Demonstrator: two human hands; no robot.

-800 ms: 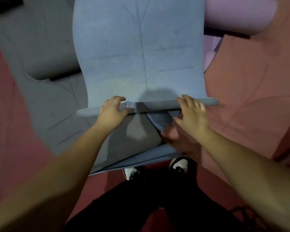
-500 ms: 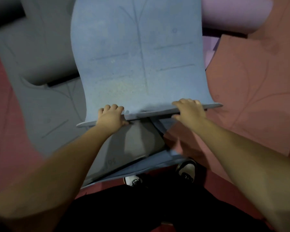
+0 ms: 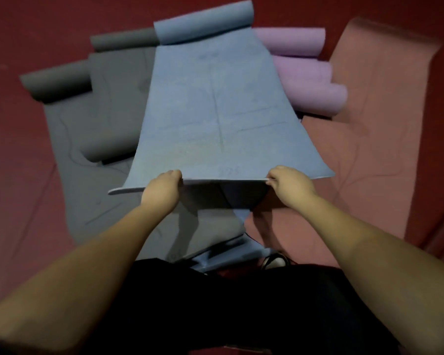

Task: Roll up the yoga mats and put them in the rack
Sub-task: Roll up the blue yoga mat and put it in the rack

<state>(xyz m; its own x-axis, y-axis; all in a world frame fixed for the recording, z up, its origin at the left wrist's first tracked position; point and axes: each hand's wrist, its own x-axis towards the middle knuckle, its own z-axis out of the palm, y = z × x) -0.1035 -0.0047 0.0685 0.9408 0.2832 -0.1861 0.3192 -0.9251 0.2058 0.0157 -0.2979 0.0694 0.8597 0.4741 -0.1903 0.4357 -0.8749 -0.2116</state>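
Blue yoga mat [image 3: 215, 111] stretched out over the heap on the red floor [image 3: 23, 175], near edge lifted clear, far end curled into a loose roll. Left hand [image 3: 162, 189] clenched on that near edge, fingers wrapped under; right hand [image 3: 290, 185] pinching it further along. Grey mats [image 3: 100, 124] lying to the left, purple rolls [image 3: 308, 80] and a pink mat [image 3: 369, 137] to the right. Risk from here: crooked start to the roll, uneven pull from either hand, telescoped ends; far curl dragging neighbouring mats along.
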